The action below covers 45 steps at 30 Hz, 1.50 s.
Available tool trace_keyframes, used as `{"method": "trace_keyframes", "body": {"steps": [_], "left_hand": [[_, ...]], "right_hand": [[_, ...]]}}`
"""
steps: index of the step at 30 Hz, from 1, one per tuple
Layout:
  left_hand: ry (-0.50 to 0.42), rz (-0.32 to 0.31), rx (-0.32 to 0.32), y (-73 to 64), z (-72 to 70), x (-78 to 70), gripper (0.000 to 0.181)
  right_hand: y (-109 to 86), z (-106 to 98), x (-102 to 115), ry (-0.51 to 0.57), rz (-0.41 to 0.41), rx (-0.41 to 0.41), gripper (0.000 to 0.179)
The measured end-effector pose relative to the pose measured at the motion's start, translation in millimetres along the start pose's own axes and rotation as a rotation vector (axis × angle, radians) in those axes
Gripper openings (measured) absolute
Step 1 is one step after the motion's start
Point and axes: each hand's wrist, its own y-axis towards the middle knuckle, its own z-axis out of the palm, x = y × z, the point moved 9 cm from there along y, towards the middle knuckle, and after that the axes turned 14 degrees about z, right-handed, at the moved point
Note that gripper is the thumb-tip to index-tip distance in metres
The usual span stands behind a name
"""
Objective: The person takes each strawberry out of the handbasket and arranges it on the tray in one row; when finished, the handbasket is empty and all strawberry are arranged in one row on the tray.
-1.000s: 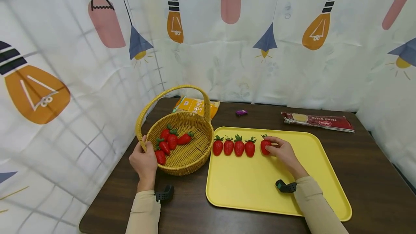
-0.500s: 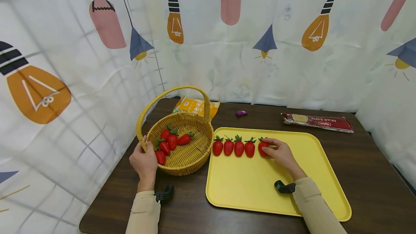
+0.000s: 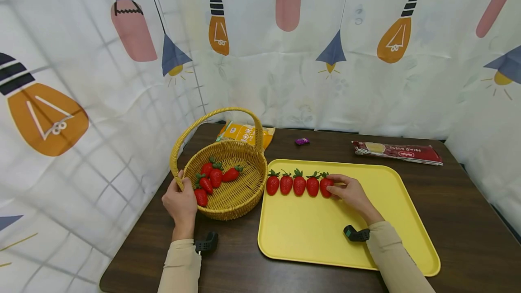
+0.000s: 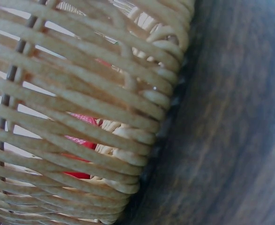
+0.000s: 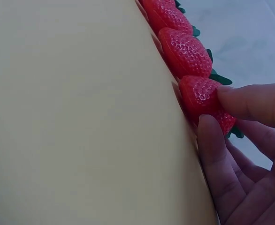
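Note:
My right hand (image 3: 351,193) pinches a red strawberry (image 3: 325,187) between thumb and fingers at the right end of a row on the yellow tray (image 3: 317,238). In the right wrist view this strawberry (image 5: 201,96) lies right beside its neighbour (image 5: 187,52), with my fingertips on its side. Several strawberries with green leaves form the row along the tray's far left part. My left hand (image 3: 182,202) grips the yellow wicker basket (image 3: 238,211) where its handle meets the rim. Several more strawberries (image 3: 215,177) lie inside, and red shows through the weave in the left wrist view.
Behind the basket lies an orange snack packet (image 3: 244,133). A small purple wrapped item (image 3: 302,141) is beyond the tray, and a long red packet (image 3: 396,153) is at the back right. A printed curtain (image 3: 264,71) hangs behind the dark wooden table (image 3: 232,266).
My right hand has slid the pinched strawberry left along the tray, closing the gap to the row. The left hand and basket stay in place.

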Motion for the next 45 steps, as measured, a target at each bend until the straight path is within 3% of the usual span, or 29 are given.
{"method": "trace_keyframes", "body": {"steps": [16, 24, 31, 38, 45], "left_hand": [[-0.005, 0.005, -0.014, 0.5, -1.0, -0.1, 0.03], [0.009, 0.021, -0.006, 2.2, 1.0, 1.3, 0.027], [0.017, 0.049, -0.01, 1.8, 0.3, 0.8, 0.024], [0.008, 0.07, -0.031, 2.0, -1.8, -0.8, 0.023], [-0.006, 0.106, -0.053, 2.1, -2.0, -2.2, 0.027]], "right_hand": [[-0.2, 1.7, 2.7, -0.012, -0.003, 0.009, 0.045], [-1.4, -12.5, 1.2, 0.033, 0.054, -0.109, 0.043], [-5.3, -31.9, 1.2, 0.058, 0.069, -0.288, 0.039], [-16.9, -21.0, 29.4, 0.166, 0.006, -0.309, 0.04], [-25.0, 29.9, 86.7, 0.133, -0.105, -0.155, 0.035]]}}
